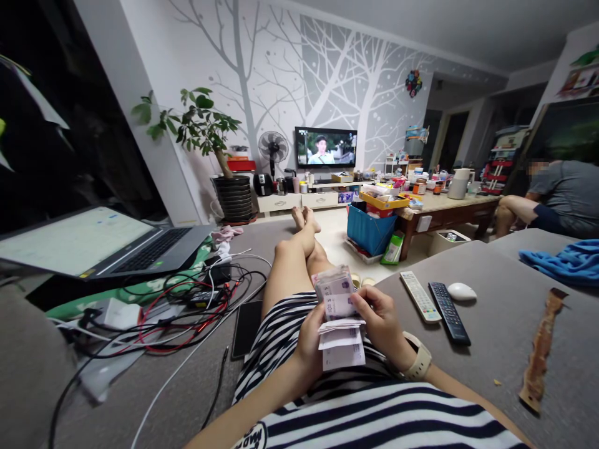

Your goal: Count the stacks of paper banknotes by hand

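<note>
A stack of pale purple banknotes (337,296) is held upright above my lap, between both hands. My left hand (310,335) grips the stack from its left side, fingers mostly hidden behind the notes. On the right edge, the thumb and fingers of my right hand (381,318) pinch the notes. Below the thumbs, the lower ends of several notes fan downward over the striped cloth (374,405) on my lap. A pale watch (418,357) sits on my right wrist.
Right of my legs lie a white remote (420,298), a black remote (448,313) and a white mouse (462,291). To the left are a phone (246,329), tangled cables (187,312) and a laptop (154,246). A person (561,193) sits at far right, beyond a cluttered table (449,204).
</note>
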`<state>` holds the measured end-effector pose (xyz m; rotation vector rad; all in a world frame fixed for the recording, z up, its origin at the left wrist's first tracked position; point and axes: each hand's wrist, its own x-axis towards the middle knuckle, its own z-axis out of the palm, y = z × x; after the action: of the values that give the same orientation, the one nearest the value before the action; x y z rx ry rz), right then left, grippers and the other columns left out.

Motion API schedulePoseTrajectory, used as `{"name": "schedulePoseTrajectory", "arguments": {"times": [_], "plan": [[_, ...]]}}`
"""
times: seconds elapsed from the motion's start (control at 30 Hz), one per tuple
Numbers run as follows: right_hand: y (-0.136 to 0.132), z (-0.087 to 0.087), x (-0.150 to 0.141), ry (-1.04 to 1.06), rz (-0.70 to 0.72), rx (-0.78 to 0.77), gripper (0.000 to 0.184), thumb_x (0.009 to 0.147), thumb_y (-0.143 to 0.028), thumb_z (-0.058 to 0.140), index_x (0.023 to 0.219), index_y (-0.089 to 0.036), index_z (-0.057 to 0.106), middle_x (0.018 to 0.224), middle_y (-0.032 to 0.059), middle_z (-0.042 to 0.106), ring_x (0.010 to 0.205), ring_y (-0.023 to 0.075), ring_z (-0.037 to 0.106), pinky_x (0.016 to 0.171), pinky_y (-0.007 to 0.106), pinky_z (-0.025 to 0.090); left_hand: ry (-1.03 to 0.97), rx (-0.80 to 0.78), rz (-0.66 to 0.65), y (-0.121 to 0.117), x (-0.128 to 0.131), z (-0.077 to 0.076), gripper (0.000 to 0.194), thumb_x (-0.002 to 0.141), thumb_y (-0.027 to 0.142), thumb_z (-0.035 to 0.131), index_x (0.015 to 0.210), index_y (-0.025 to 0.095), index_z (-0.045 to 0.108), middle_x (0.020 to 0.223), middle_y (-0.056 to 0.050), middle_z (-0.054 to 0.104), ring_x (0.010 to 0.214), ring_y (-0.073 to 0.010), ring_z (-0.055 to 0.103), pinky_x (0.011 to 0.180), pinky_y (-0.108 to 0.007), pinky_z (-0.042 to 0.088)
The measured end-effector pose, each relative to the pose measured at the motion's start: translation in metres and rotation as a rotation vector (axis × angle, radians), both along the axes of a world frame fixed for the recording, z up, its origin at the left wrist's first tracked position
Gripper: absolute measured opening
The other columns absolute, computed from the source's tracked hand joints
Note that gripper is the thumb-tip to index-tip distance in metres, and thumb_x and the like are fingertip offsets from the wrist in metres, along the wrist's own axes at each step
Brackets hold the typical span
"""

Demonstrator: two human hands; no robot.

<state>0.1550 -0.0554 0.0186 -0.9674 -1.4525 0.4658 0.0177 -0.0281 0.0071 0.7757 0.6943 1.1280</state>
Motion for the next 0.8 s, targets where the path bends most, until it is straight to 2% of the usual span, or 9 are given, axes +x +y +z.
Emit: {"name": "schedulePoseTrajectory", "arguments": {"times": [0.1, 0.27, 0.57, 0.8], "plan": [[-0.0005, 0.0, -0.0002, 0.006, 0.011, 0.001, 0.031, 0.094, -0.037, 0.056, 0.068, -0.02, 0.054, 0.059, -0.0037, 0.046, 0.056, 0.0128, 0.041, 0.055, 0.026, 0.031, -0.008, -0.031, -0.007, -0.0007, 0.0006, 0.0013, 0.026, 0.077, 0.049, 0.066, 0.076, 0.023, 0.068, 0.076, 0.0, 0.074, 0.103, -0.032, 0.07, 0.092, -0.048, 0.052], [-0.0017, 0.0006, -0.0011, 0.005, 0.017, 0.0, 0.031, 0.094, -0.037, 0.055, 0.068, -0.02, 0.053, 0.06, -0.0042, 0.045, 0.056, 0.0126, 0.04, 0.055, 0.026, 0.03, 0.002, -0.017, 0.003, -0.0008, 0.0011, 0.0025, 0.031, 0.073, 0.058, 0.068, 0.075, 0.026, 0.068, 0.076, 0.001, 0.074, 0.107, -0.0341, 0.069, 0.092, -0.05, 0.053], [-0.0016, -0.0015, -0.0006, 0.0, 0.025, -0.018, 0.034, 0.095, -0.042, 0.054, 0.069, -0.02, 0.055, 0.06, -0.0036, 0.046, 0.056, 0.013, 0.041, 0.054, 0.026, 0.031, 0.013, 0.001, -0.001, -0.0016, 0.0017, 0.0022, 0.036, 0.075, 0.061, 0.064, 0.073, 0.026, 0.068, 0.075, 0.001, 0.074, 0.102, -0.0304, 0.071, 0.085, -0.042, 0.055], [-0.001, -0.0045, -0.0003, 0.008, 0.039, -0.029, 0.031, 0.095, -0.041, 0.055, 0.072, -0.02, 0.057, 0.061, -0.0032, 0.048, 0.057, 0.0135, 0.042, 0.055, 0.027, 0.032, 0.002, -0.026, -0.005, -0.0033, 0.0015, 0.005, 0.038, 0.075, 0.061, 0.064, 0.076, 0.024, 0.068, 0.076, 0.0, 0.074, 0.106, -0.0322, 0.069, 0.086, -0.042, 0.053]]}}
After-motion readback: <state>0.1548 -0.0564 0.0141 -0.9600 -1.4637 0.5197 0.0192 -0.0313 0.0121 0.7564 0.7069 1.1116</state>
